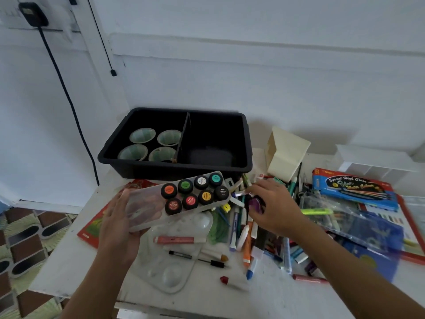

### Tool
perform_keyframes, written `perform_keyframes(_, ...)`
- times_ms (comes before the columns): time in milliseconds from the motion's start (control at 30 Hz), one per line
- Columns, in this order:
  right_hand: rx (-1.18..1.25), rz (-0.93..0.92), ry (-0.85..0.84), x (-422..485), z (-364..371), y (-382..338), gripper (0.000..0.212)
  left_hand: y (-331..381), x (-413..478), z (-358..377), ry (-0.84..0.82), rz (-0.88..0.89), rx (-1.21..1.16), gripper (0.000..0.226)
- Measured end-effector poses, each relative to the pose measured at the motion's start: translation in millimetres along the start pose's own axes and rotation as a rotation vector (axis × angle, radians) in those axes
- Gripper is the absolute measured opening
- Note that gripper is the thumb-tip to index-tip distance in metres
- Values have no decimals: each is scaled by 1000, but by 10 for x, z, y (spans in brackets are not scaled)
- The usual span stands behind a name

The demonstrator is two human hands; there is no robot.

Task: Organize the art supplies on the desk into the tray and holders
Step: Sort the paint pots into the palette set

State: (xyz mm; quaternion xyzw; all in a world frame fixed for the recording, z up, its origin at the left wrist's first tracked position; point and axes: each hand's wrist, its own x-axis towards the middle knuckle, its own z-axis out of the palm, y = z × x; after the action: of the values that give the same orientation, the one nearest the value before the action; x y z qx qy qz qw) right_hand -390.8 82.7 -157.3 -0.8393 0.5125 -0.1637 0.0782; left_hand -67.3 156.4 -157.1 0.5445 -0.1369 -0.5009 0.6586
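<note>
Centre of frame, lifted off the desk (69,261) and tilted, right end higher: a clear plastic case (145,215), long and shallow. In its right end, eight jars (195,194) in two rows, black caps with round colour labels. Far row, left to right: orange, green, white, teal. Near row: dark red, red, yellow, black. Print on the caps, partly readable as "POSTER".

Left hand (119,229), lower left of centre, clamped on the case's left end, fingers showing blurred through the plastic from beneath.

Right hand (273,206), just right of the case, fingers curled and pinching a purple jar (254,204), small, round and blurred, above the pile of markers (243,233). Apart from the case, near its right end.

Behind the case, against the wall: a black tray (142,168) split by an upright divider. Left compartment: four pale green cups (142,135), upright, two by two, touching or nearly so. Right compartment: only dark floor visible.

Right of the tray, a cream holder (285,155), tilted, open mouth turned away; contents hidden.

Under the case, flat on the desk: a clear palette (170,270) with a pink marker and a black pen lying across it. Markers heaped beside it, centre right.

Right edge: a blue watercolour box (354,189) and, nearer, a clear pouch (345,217) with pens inside, one of them neon green. Peeking out left of the case, a red book (92,226).
</note>
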Motion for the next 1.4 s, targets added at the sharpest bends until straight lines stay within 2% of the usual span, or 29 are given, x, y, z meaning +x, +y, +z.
perform_keyframes(33, -84, 10, -73, -50, 20, 55, 46, -10, -3, 17, -7, 15, -2, 40)
perform_keyframes(100, -185, 23, -156, -128, 53, 118, 53, -36, -12, 40, -12, 27, -1, 42)
perform_keyframes(333, -178, -1, -35, -181, 161, 220, 38, -91, -95, 172, -22, -21, 2, 45)
perform_keyframes(400, -50, 14, 22, -192, 143, 207, 36, -89, -128, 205, -25, -25, 5, 46)
perform_keyframes(467, 184, 54, 117, -177, 61, 146, 35, -84, -132, 210, -14, -7, -6, 47)
perform_keyframes(567, 474, 78, 201, -70, -114, -44, 46, -88, -142, 191, 15, 12, -22, 49)
perform_keyframes(667, 553, 24, 158, 60, -234, -333, 50, -94, -165, 182, 13, 13, -38, 48)
perform_keyframes(767, 578, -96, 121, 183, -257, -630, 43, -79, -262, 225, -50, 19, -31, 24)
perform_keyframes(833, 612, -174, 36, 274, -244, -809, 40, -92, -324, 253, -81, 28, 1, 16)
perform_keyframes(967, 595, -303, -86, 463, -166, -1124, 33, -109, -387, 226, -74, 32, 24, 22)
perform_keyframes(1200, 331, -463, -36, 633, 57, -1375, 18, -109, -423, 199, -64, 41, 78, 30)
perform_keyframes(1400, 343, -482, 28, 681, 178, -1352, 16, -83, -374, 188, -15, 23, 38, 29)
